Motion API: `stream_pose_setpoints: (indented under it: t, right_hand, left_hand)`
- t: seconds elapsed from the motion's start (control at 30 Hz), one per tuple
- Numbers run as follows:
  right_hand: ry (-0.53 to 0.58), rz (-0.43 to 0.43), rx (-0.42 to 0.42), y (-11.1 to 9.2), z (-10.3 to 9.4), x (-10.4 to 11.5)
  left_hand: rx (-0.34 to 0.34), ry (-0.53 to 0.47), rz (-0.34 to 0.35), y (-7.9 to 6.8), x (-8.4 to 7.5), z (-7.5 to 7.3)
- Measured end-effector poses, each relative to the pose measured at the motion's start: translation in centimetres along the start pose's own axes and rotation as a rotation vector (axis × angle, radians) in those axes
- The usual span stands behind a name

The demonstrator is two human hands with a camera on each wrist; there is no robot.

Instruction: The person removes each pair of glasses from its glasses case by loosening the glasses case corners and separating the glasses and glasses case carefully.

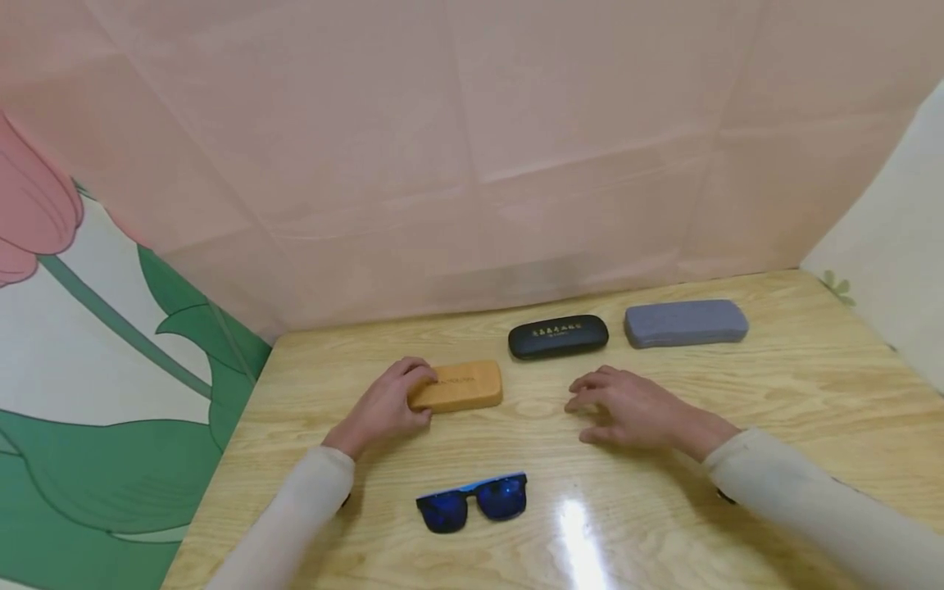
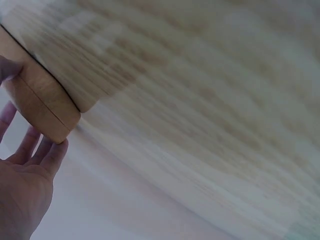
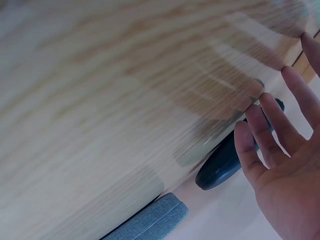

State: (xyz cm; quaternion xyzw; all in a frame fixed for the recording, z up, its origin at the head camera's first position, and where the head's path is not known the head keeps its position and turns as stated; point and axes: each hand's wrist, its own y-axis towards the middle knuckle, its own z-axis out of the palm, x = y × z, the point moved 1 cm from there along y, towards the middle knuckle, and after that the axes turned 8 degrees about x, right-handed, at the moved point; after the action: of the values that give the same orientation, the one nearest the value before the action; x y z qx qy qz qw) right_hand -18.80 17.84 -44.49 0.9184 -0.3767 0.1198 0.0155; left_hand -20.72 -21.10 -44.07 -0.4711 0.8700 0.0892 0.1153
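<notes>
Gripping left end of tan case point(image 1: 466, 385) with left hand point(image 1: 385, 403), thumb and fingers round it, on desk point(image 1: 295, 401). Holding right hand point(image 1: 630, 410) relaxed, fingers loosely spread and slightly bent, in front of black case point(image 1: 558, 337). Further right, beside black case: grey case point(image 1: 686, 323). Nearer, in front of tan case: blue-lensed sunglasses point(image 1: 472, 491).
</notes>
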Motion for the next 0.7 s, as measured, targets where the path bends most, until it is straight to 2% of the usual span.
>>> stream_pose_setpoints:
  t: [0.23,0.4,0.7]
  right_hand:
    - [-0.014,-0.009,-0.023,-0.2,0.1,-0.2]
    - [-0.028,-0.004,-0.049,-0.3,-0.1,-0.3]
    - [-0.019,-0.018,-0.038,-0.2,0.0,-0.1]
  left_hand:
    - [-0.003,0.033,-0.051,1.1,0.8,-0.1]
    - [0.006,0.006,-0.093,1.8,1.3,-0.3]
    - [-0.011,-0.045,-0.099,3.1,2.5,-0.6]
